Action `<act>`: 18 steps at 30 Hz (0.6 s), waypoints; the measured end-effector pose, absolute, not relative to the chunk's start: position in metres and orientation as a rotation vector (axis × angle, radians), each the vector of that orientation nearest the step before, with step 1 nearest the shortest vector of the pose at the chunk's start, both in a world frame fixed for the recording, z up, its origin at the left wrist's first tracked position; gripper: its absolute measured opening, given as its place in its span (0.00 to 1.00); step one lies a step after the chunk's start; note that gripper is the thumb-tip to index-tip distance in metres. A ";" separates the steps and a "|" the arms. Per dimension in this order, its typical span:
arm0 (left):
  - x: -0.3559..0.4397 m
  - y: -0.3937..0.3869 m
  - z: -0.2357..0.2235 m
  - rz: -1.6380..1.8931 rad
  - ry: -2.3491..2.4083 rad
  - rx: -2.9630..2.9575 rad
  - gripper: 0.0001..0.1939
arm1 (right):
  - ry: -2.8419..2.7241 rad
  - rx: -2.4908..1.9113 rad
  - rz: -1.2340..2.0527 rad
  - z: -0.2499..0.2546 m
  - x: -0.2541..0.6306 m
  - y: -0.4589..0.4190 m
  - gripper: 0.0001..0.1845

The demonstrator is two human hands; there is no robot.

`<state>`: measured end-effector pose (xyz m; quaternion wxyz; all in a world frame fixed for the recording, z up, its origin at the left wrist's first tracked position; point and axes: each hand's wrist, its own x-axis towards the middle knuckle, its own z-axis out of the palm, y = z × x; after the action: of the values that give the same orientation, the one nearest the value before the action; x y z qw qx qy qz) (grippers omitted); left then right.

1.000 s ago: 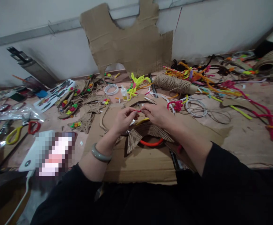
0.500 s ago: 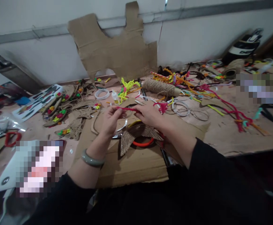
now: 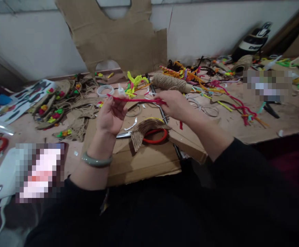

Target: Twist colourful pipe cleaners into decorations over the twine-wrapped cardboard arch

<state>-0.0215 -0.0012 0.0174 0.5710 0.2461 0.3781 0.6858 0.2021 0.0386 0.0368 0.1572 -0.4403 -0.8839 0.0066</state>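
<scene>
A red cord (image 3: 139, 100) is stretched between my two hands above the cardboard. My left hand (image 3: 112, 115), palm turned up, pinches one end between thumb and fingers. My right hand (image 3: 173, 106) is closed on the cord farther along, and a loose tail hangs below it. Under the hands lies a curved piece covered in twine (image 3: 148, 128), with a yellow strip on its upper edge. Partly beneath it are scissors (image 3: 156, 136) with red handles, their blades pointing left. All of this rests on a cardboard sheet (image 3: 144, 164).
Twine-wrapped shapes with coloured knots (image 3: 53, 109) lie at left near a printed sheet (image 3: 23, 99). A twine spool (image 3: 168, 82) and tangled coloured cords (image 3: 231, 94) are behind and right. A phone (image 3: 41, 171) lies front left; cut cardboard (image 3: 118, 37) leans on the wall.
My hands have moved apart, so a longer stretch of red cord shows between them. My left palm has turned upward. The camera view has tilted down and shifted right.
</scene>
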 end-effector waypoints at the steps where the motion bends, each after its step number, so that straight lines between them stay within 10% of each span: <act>1: -0.022 -0.002 0.018 1.619 0.884 0.576 0.16 | -2.504 -1.278 0.041 0.039 0.207 0.038 0.17; 18: -0.024 -0.003 0.018 1.645 0.957 0.495 0.09 | -1.751 -1.311 1.265 0.032 0.297 0.009 0.11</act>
<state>-0.0241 -0.0028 0.0180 0.5543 0.2096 0.4052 0.6962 0.2968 0.0090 0.0317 0.3023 -0.4946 -0.6605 0.4773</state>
